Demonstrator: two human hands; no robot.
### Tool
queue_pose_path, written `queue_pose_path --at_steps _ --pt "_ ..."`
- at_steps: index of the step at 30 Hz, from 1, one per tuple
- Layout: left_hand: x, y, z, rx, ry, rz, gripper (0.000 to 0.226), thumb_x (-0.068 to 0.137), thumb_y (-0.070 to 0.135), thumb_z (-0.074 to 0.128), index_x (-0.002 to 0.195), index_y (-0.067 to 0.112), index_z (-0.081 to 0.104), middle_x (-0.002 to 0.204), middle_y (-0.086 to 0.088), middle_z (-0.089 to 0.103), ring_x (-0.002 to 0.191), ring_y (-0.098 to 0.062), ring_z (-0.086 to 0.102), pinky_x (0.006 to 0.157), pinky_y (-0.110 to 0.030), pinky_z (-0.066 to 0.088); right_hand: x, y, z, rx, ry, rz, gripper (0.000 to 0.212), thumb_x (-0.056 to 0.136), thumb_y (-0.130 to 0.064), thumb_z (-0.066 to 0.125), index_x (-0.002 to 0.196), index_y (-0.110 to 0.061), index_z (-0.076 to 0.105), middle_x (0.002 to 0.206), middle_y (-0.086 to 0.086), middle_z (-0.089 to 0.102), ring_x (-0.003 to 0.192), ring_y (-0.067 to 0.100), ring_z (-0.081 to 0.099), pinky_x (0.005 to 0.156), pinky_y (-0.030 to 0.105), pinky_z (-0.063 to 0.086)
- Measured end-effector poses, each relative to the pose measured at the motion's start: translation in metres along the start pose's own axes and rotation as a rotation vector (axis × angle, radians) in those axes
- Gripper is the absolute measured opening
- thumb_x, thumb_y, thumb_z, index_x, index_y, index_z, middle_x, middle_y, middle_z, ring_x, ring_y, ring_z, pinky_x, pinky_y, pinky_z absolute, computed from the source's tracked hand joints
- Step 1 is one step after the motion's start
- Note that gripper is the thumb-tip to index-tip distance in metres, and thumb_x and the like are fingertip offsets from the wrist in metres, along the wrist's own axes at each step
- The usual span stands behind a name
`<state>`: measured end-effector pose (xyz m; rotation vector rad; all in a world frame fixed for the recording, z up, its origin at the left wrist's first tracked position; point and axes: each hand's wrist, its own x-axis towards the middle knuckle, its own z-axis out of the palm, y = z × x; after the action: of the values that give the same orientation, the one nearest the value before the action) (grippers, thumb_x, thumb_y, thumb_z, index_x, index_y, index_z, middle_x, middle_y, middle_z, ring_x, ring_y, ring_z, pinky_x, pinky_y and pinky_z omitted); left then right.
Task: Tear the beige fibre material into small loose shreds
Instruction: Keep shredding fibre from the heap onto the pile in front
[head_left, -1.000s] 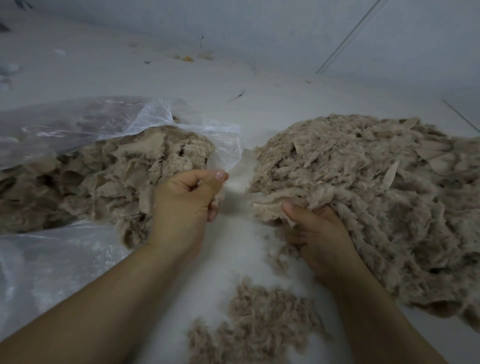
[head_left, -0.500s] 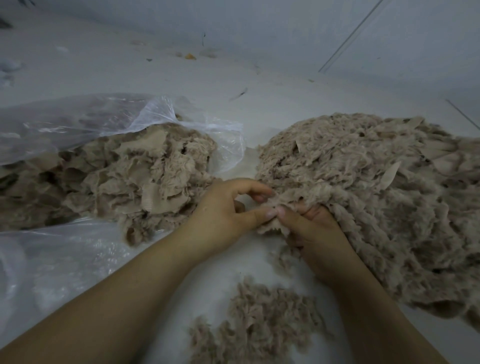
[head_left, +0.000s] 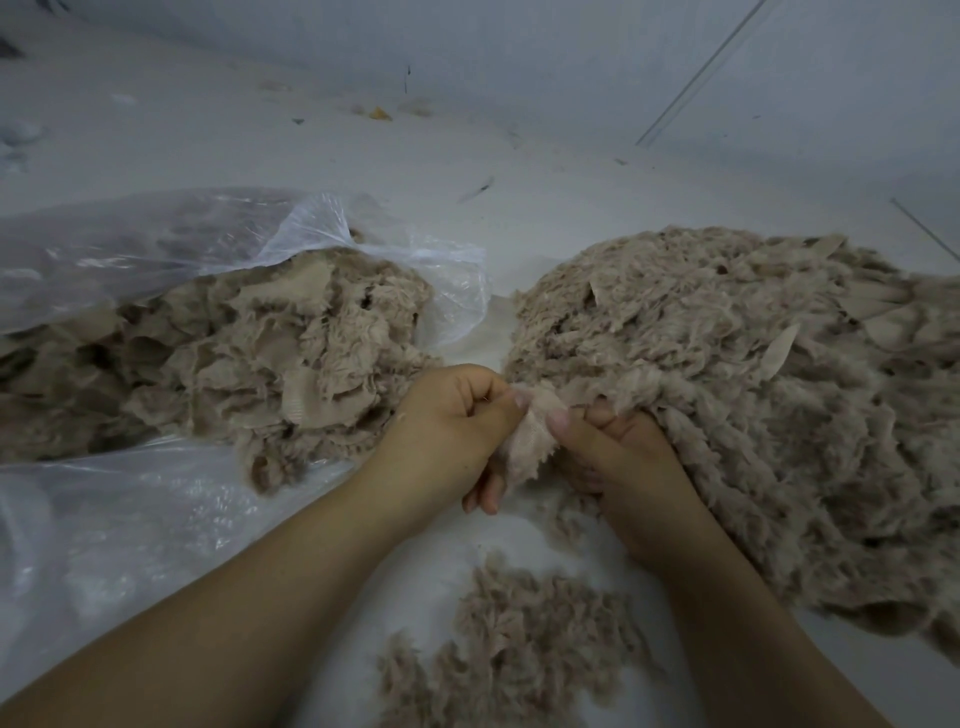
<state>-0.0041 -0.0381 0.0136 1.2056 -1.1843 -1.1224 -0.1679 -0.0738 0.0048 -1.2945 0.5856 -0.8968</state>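
Observation:
A small beige fibre piece (head_left: 531, 441) hangs between both hands at the centre. My left hand (head_left: 451, 430) pinches its left edge with thumb and curled fingers. My right hand (head_left: 618, 457) pinches its right edge, partly tucked under the big pile. A large heap of beige shreds (head_left: 753, 395) lies on the right. A clear plastic bag (head_left: 156, 249) on the left holds more beige fibre material (head_left: 234, 364). A small patch of loose shreds (head_left: 519, 649) lies on the white surface between my forearms.
The white surface (head_left: 467, 182) stretches back to a pale wall, with small scraps and a yellow bit (head_left: 379, 113) near the wall. Loose bag plastic (head_left: 104, 545) spreads over the lower left.
My left hand came away from the bagged material, crossed to the right, and now pinches a piece at the big heap's edge together with my right hand. The piece has been pulled slightly out.

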Motion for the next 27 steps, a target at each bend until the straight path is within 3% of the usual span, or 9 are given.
queue_pose_path --at_steps 2,5,8,10,14,17,20,22,27 --pt "0.001 0.001 -0.002 0.013 0.07 0.012 0.03 0.098 0.016 0.056 0.07 0.005 0.059 0.039 -0.013 0.047 0.025 -0.02 0.043 0.033 -0.017 0.03 0.002 0.0 0.0 -0.028 0.051 0.005 0.023 0.094 -0.014 0.056 0.075 -0.002 0.063 0.047 -0.013 0.052 0.041 -0.003 0.045 0.044 0.008 0.037" --pt "0.003 0.001 -0.006 0.067 0.16 0.043 0.032 0.096 0.014 0.058 0.066 0.005 0.06 0.036 -0.006 0.044 0.024 -0.014 0.037 0.034 -0.014 0.028 0.004 0.005 -0.001 -0.099 0.188 0.059 0.028 0.082 -0.031 0.064 0.062 -0.013 0.057 0.044 -0.007 0.033 0.039 0.005 0.024 0.039 0.016 0.024" --pt "0.001 0.002 -0.006 0.114 0.122 0.046 0.029 0.094 0.014 0.062 0.066 0.005 0.063 0.038 -0.004 0.044 0.025 -0.013 0.034 0.034 -0.014 0.029 0.004 0.007 -0.002 -0.021 0.194 0.043 0.028 0.085 -0.028 0.065 0.065 -0.009 0.064 0.048 -0.006 0.052 0.04 0.004 0.046 0.041 0.014 0.039" --pt "-0.004 0.003 -0.004 0.156 0.026 0.036 0.025 0.093 0.014 0.064 0.071 0.003 0.066 0.04 -0.007 0.046 0.025 -0.014 0.037 0.031 -0.017 0.03 0.003 0.007 -0.002 -0.036 0.12 0.019 0.024 0.089 -0.025 0.064 0.08 -0.004 0.073 0.073 0.011 0.072 0.068 0.02 0.071 0.061 0.026 0.057" --pt "-0.009 0.008 -0.001 0.279 -0.026 0.076 0.022 0.093 0.013 0.063 0.071 0.012 0.069 0.041 0.002 0.052 0.028 -0.008 0.042 0.034 -0.015 0.032 0.004 0.011 -0.005 -0.1 0.206 0.027 0.019 0.086 -0.022 0.065 0.089 -0.005 0.074 0.091 0.015 0.074 0.088 0.028 0.072 0.077 0.036 0.057" --pt "-0.004 0.017 -0.01 0.328 0.176 0.141 0.028 0.091 0.011 0.065 0.065 0.022 0.068 0.042 0.01 0.054 0.034 -0.001 0.044 0.036 -0.014 0.034 0.006 0.016 -0.01 -0.118 0.276 0.044 0.03 0.087 -0.031 0.064 0.096 -0.003 0.071 0.087 0.009 0.072 0.076 0.025 0.068 0.07 0.036 0.056" --pt "-0.001 0.027 -0.036 0.702 0.442 0.396 0.022 0.089 0.025 0.059 0.07 0.019 0.067 0.056 0.006 0.061 0.051 -0.008 0.056 0.052 -0.027 0.045 0.006 0.015 -0.009 -0.137 0.294 0.072 0.035 0.081 -0.043 0.066 0.066 -0.012 0.061 0.055 0.002 0.04 0.048 0.016 0.031 0.046 0.024 0.03" --pt "0.001 0.03 -0.053 1.03 0.542 0.434 0.019 0.085 0.025 0.056 0.074 0.012 0.065 0.07 -0.002 0.062 0.059 -0.025 0.057 0.053 -0.038 0.046 0.006 0.013 -0.01 -0.091 0.272 0.078 0.031 0.084 -0.044 0.061 0.064 -0.02 0.061 0.051 -0.005 0.033 0.043 0.011 0.022 0.041 0.022 0.017" --pt "-0.001 0.032 -0.052 1.363 0.4 0.29 0.014 0.068 -0.003 0.066 0.072 0.003 0.054 0.087 -0.019 0.046 0.046 -0.027 0.037 0.043 -0.021 0.018 0.007 0.011 -0.013 0.01 0.209 0.171 0.044 0.083 -0.056 0.051 0.068 -0.018 0.068 0.051 -0.004 0.034 0.043 0.011 0.018 0.043 0.03 0.009"
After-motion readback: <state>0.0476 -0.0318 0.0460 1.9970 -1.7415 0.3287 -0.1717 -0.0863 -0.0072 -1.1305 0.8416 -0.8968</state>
